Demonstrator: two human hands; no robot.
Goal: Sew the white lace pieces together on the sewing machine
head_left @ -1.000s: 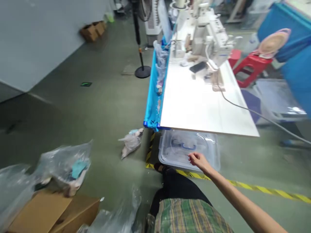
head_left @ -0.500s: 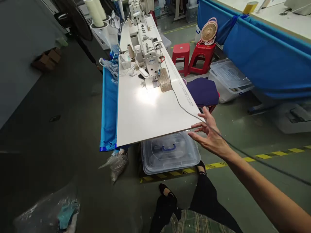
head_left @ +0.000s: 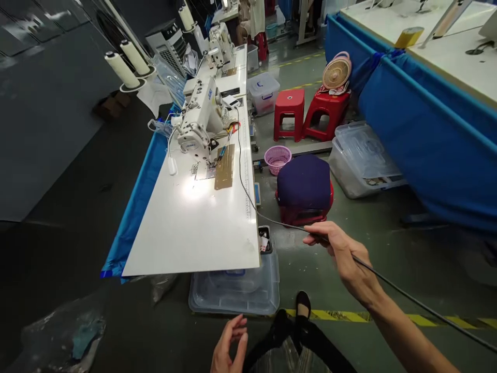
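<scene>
My right hand (head_left: 341, 254) is closed around a thin dark cable (head_left: 267, 219), to the right of the table's near corner. From the hand the cable runs over the edge of the white sewing table (head_left: 186, 238) and up along its right side. The other way, it passes along my forearm and out at the lower right. Low in the middle, my left hand (head_left: 229, 346) hovers in front of the table, thumb and fingers apart and holding nothing. A white sewing machine (head_left: 198, 122) stands on the table, with a brown plate (head_left: 224, 167) beside its needle area.
A stool with a dark blue cover (head_left: 304, 182) and a pink basket (head_left: 277, 158) stand right of the table. Under its near edge sits a clear lidded box (head_left: 235, 298). Red stools (head_left: 289, 111) and another clear box (head_left: 361, 155) are farther right. Blue cloth (head_left: 134, 207) hangs along the left side.
My right hand has gone from open beside the cable to closed on it. My left hand has come into view at the bottom. The view has shifted, showing the table's right side more fully.
</scene>
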